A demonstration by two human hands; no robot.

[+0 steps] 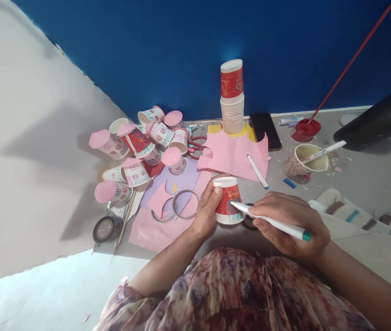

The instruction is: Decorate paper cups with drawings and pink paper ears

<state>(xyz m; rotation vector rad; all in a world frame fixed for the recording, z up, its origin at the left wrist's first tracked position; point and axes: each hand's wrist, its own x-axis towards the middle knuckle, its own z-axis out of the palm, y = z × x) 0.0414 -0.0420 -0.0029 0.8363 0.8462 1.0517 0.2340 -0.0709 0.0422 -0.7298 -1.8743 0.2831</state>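
My left hand (207, 212) is wrapped round a red and white paper cup (226, 200), held upside down with its narrow base upward. Green marks run along the cup's lower white band and onto the red. In my right hand (294, 220) is a white marker pen (281, 225) with a green end, its tip touching the cup's red side. Behind the cup, a second white marker with a blue end (258, 172) lies across cut pink paper (233, 151). To the left sit several decorated paper cups (136, 142) topped with pink paper pieces.
A tall stack of paper cups (232, 110) stands by the blue wall, with a black phone (265, 132) beside it. Rightward are a patterned cup holding a pen (295, 163), a red paint pot (305, 130) and a cloth (350, 214). Tape rolls (186, 204) and scissors (198, 143) lie leftward.
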